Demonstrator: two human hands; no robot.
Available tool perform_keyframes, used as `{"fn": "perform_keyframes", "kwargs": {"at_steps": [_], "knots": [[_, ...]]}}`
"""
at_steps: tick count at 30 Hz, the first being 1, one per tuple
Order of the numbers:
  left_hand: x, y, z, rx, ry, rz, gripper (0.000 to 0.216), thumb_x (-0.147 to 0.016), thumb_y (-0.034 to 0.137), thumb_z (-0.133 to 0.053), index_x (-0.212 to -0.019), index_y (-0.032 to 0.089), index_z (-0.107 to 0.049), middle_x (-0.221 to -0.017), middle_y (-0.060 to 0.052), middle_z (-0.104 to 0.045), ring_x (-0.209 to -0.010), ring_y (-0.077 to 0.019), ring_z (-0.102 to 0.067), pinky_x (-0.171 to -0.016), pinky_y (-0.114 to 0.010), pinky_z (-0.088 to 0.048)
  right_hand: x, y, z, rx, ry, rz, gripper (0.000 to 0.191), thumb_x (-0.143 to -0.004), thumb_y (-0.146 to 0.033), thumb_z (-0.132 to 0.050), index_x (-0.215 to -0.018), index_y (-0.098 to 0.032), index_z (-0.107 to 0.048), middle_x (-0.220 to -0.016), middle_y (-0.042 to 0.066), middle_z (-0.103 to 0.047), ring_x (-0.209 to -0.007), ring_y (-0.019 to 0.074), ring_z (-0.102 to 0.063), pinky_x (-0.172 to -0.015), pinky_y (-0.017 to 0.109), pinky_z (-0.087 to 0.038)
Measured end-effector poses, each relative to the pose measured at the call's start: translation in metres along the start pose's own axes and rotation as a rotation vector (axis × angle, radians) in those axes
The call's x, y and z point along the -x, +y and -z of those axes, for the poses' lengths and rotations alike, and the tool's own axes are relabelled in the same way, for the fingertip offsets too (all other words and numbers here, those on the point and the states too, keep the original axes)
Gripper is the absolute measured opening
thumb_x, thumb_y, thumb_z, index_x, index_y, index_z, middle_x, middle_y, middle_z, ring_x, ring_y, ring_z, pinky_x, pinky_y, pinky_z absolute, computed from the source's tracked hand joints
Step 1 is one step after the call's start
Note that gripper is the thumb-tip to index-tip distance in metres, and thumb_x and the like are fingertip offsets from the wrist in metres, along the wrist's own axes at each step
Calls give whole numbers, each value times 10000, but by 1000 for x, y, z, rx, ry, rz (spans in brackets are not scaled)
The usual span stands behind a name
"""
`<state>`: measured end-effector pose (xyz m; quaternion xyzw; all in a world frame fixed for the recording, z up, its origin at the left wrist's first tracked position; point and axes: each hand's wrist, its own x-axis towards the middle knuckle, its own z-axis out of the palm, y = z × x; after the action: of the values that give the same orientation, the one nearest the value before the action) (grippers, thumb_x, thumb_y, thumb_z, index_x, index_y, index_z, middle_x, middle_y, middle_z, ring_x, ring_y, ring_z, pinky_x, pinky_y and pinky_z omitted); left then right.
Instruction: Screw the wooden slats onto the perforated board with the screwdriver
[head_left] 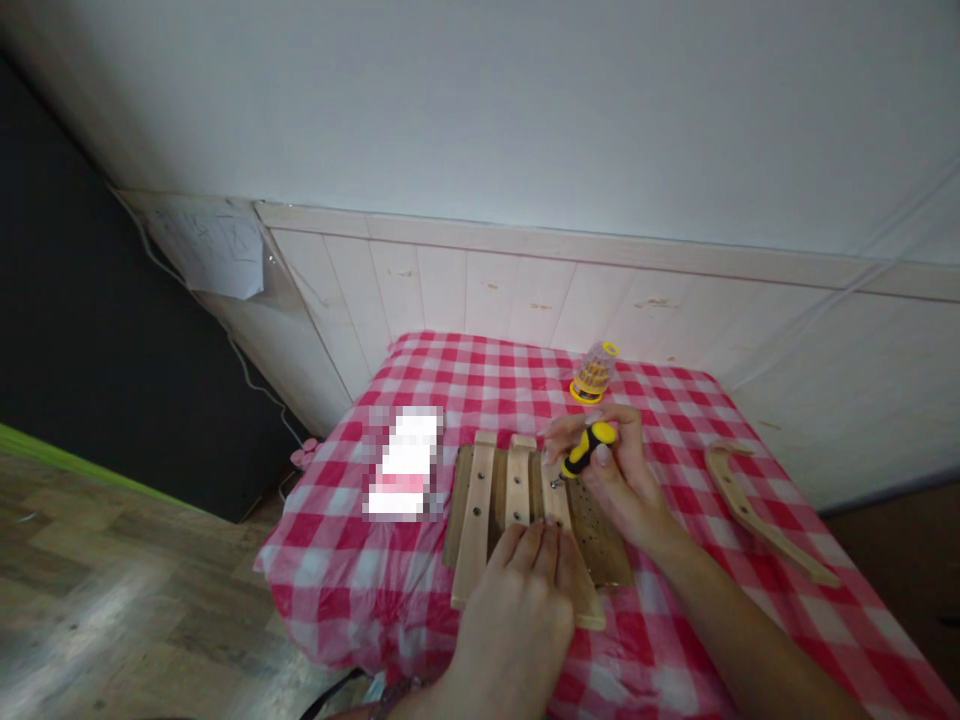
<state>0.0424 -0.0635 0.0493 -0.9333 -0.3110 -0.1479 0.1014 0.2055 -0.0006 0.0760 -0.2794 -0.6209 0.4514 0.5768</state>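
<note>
A yellow and black screwdriver sits in my right hand, whose fingers are wrapped round its handle. Its tip meets a screw in the upper part of the rightmost wooden slat. My left hand lies over the lower part of the slats, fingers stretched forward and pressing down; it hides the slats' middle. Left of it are a second slat and a third slat, each with two dark screws. All three rest side by side on a brown wooden board dotted with small holes.
A clear bit case with yellow ends stands at the table's back. A curved wooden piece lies at the right, and a blurred-out bright rectangle at the left. A red checked cloth covers the table, near a white panelled wall.
</note>
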Motion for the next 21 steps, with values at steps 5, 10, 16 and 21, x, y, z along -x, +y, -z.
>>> {"fn": "perform_keyframes", "kwargs": {"at_steps": [5,10,16,21], "knots": [[-1,2,3,-10,32,36,299,-972,131,-573,-1209,38,-731,-1151,-137,-796,-1025,-216,-765,-885,-308,-618,1,-2,-7,-30,87,6,288,-965,-589,-603,-1065,-337,-504,-697,-55,-542,-606,169,-484,-608,313,-450],[-2,3,6,-18,41,33,292,-971,111,-566,-1196,39,-737,-1136,-127,-801,-1023,-210,-764,-892,-298,-617,-1,-3,-7,-105,83,-143,410,-984,-675,-451,-1037,-298,-602,-694,-17,-503,-620,207,-511,-606,367,-506],[-1,2,4,-7,15,33,296,-979,132,-571,-1210,41,-731,-1153,-139,-795,-1035,-220,-763,-896,-314,-620,1,3,3,21,79,4,220,-974,-516,-631,-1081,-330,-580,-1065,27,-642,-945,209,-638,-896,413,-536],[-2,2,4,-9,71,35,286,-967,127,-576,-1184,43,-742,-1128,-132,-803,-1005,-214,-772,-870,-298,-627,0,-2,-2,-127,27,-50,237,-987,-435,-652,-1024,-345,-436,-951,-35,-650,-690,145,-605,-743,346,-537]]}}
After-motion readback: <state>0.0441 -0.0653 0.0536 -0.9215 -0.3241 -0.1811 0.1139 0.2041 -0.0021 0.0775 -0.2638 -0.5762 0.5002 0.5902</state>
